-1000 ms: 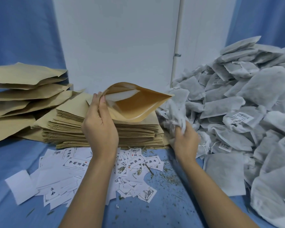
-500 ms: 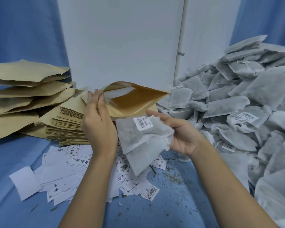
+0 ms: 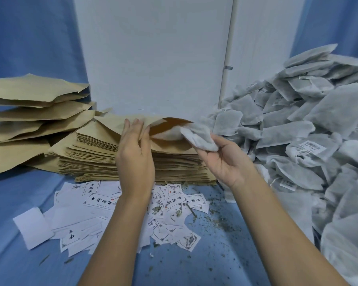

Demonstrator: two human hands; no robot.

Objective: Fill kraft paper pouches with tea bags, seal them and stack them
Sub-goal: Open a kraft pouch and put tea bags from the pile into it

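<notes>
White tea bag [image 3: 198,139] in right hand [image 3: 225,162], at pouch [image 3: 170,147]

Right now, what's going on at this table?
A person is filling a kraft pouch. The left hand holds its mouth open above the stack of flat pouches, while the right hand feeds a tea bag into the opening, only partly in. A heap of tea bags lies to the right, loose labels in front.

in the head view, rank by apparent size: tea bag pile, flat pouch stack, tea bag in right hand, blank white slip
tea bag pile
flat pouch stack
tea bag and blank white slip look alike, slip nearer
</notes>
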